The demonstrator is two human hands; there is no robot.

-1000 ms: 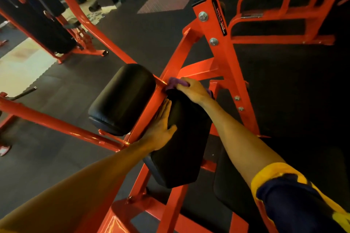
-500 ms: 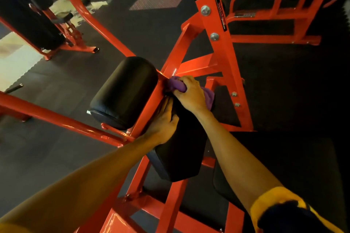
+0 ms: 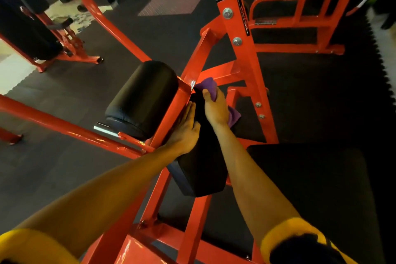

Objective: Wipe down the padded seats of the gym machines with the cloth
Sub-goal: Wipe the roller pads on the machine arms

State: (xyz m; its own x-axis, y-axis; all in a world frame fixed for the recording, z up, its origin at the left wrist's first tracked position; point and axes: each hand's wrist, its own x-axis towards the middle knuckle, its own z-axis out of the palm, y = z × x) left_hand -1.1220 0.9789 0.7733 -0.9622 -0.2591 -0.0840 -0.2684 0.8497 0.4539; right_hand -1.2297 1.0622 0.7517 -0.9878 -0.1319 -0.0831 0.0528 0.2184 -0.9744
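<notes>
Two black padded rolls sit on either side of an orange frame bar: the left pad [image 3: 143,98] and the right pad [image 3: 203,163]. My right hand [image 3: 215,107] grips a purple cloth [image 3: 206,85] and presses it on the top end of the right pad; a corner of the cloth hangs out by my wrist. My left hand [image 3: 185,128] lies flat with straight fingers on the right pad's left side, along the orange bar. A wide black seat pad [image 3: 310,180] lies low at the right.
The orange machine frame [image 3: 242,49] rises ahead with bolts on its upright. Another orange machine with black pads [image 3: 27,34] stands at the far left, and an orange rack [image 3: 300,13] at the back right. Dark rubber floor mats surround them.
My right hand with the cloth has stayed at the right pad's top end, shifting slightly over it. My left hand keeps its place on the pad. The camera has drifted a little.
</notes>
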